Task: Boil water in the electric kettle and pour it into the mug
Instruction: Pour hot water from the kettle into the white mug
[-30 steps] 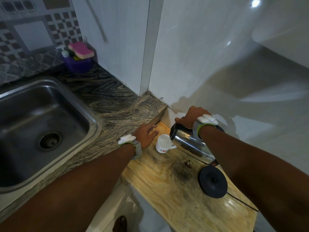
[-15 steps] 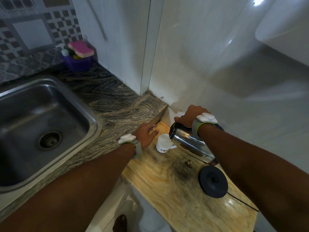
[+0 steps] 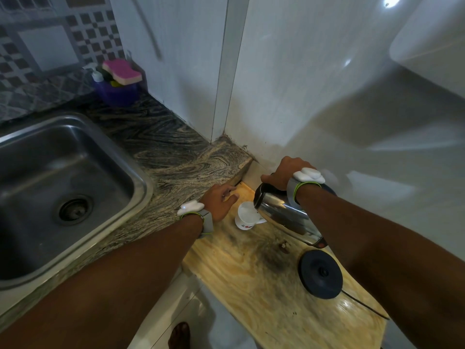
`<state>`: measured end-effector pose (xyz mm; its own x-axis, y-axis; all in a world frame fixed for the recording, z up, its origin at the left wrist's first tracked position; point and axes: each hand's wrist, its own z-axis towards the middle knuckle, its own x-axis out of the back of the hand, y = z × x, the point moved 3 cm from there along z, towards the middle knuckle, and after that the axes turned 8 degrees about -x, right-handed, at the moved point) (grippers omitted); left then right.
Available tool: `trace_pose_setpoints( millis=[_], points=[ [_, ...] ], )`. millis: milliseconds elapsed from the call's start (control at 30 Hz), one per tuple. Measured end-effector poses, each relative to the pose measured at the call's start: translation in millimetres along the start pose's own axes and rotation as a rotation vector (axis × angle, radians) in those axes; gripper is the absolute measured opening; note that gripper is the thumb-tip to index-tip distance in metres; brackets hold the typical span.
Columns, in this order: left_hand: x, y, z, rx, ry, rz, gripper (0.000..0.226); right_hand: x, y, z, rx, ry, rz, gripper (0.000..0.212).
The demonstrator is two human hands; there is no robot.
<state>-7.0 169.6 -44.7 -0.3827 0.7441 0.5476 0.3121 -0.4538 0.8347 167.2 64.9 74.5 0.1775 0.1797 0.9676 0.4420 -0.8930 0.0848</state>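
A steel electric kettle (image 3: 284,217) is tilted steeply, its spout end down over a white mug (image 3: 246,217) that stands on the wooden board (image 3: 254,280). My right hand (image 3: 284,172) grips the kettle's handle from above. The mug's rim is partly hidden behind the kettle's spout. My left hand (image 3: 219,201) rests with its fingers apart on the edge of the stone counter, just left of the mug, and holds nothing. The kettle's round black base (image 3: 320,273) lies bare on the board to the right, its cord trailing off.
A steel sink (image 3: 63,195) fills the left side, set in the swirled stone counter (image 3: 171,157). At the back stands a purple tub (image 3: 117,93) with a pink sponge and a bottle. White tiled walls close the corner behind the mug. A bare foot shows on the floor below.
The kettle stays tipped over the mug with barely any shift. My left hand has not moved from the counter edge.
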Motion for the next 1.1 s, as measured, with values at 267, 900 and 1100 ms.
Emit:
trace_pose_setpoints(
  millis=[267,900,1100],
  points=[
    [-0.5,-1.3,2.0,-0.004,-0.016,0.005,0.036,2.8,-4.8,0.6,0.022,0.004,-0.011,0.055],
    [-2.2,-0.2,-0.3,0.007,-0.018,-0.011,0.036,3.2,-4.6,2.1,0.018,0.022,-0.002,0.055],
    [-1.8,1.0,-1.9,0.004,-0.005,-0.022,0.035,3.2,-5.8,3.8,0.015,0.022,-0.006,0.055]
  ],
)
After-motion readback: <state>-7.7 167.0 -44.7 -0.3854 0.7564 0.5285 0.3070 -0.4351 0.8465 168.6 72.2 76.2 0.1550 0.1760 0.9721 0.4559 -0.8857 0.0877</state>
